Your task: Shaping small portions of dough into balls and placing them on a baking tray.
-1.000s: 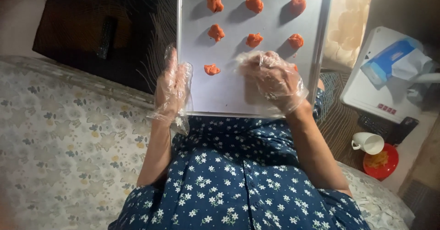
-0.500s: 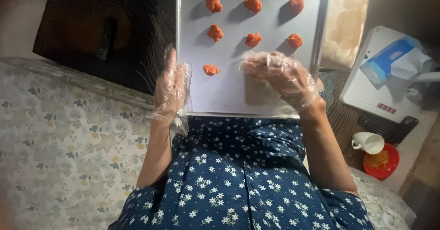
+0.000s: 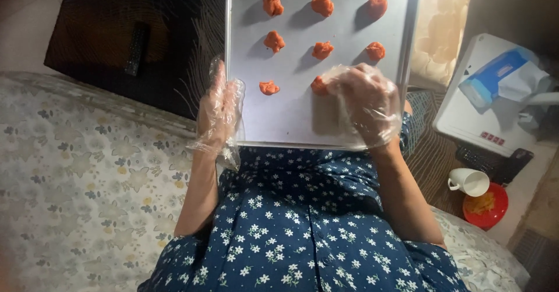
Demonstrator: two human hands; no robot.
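A grey metal baking tray [image 3: 291,117] rests against my lap, and several small orange dough lumps [image 3: 273,40] sit on it in rows. My left hand [image 3: 218,111], in a clear plastic glove, lies against the tray's left edge with its fingers straight. My right hand [image 3: 364,103], also gloved, rests on the tray with its fingertips on an orange lump [image 3: 318,85] in the near row. Another lump [image 3: 268,87] lies to its left.
I sit on a floral cushion [image 3: 75,187] in a blue flowered dress. A dark table with a remote control [image 3: 137,47] is at the upper left. To the right are a white box [image 3: 483,111], a blue packet [image 3: 495,73], a white cup [image 3: 469,181] and a red bowl [image 3: 486,207].
My right hand has slid leftwards over the tray, and an orange lump now lies under its fingertips in the near row. The left hand has stayed at the tray's edge.
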